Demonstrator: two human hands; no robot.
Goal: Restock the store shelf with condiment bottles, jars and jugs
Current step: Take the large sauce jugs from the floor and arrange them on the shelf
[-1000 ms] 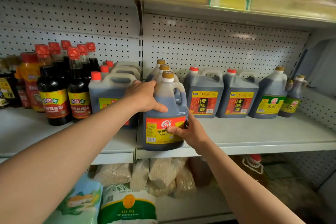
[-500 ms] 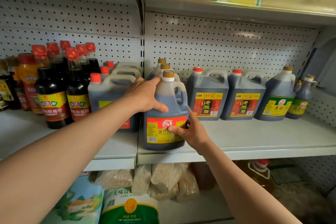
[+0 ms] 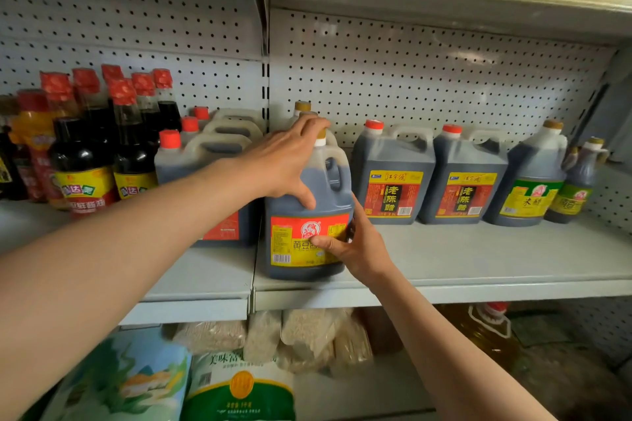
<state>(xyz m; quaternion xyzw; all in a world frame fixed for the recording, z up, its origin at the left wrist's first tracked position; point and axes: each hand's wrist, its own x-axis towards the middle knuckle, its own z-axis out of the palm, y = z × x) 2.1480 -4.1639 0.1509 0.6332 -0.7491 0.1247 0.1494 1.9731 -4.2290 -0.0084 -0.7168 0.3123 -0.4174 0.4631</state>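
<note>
A dark soy sauce jug [image 3: 328, 202] with a red and yellow label stands near the front edge of the middle shelf [image 3: 478, 270]. My left hand [image 3: 284, 161] lies over its shoulder and neck, fingers reaching the gold cap, thumb on the front. My right hand [image 3: 355, 246] holds the jug's lower right side, thumb pressed across the label. Two more gold-capped jugs [image 3: 302, 108] stand in a row behind it, mostly hidden.
Red-capped square jugs [image 3: 205, 154] stand just left of the held jug, tall red-capped bottles [image 3: 85, 154] further left. Two vinegar jugs [image 3: 393, 174] and green-labelled jugs [image 3: 530, 181] line the right. Bare shelf lies in front of them. Bags [image 3: 236, 386] fill the lower shelf.
My left hand slid up from the jug's shoulder towards its cap. The jug and my right hand stayed about where they were; the camera came closer.
</note>
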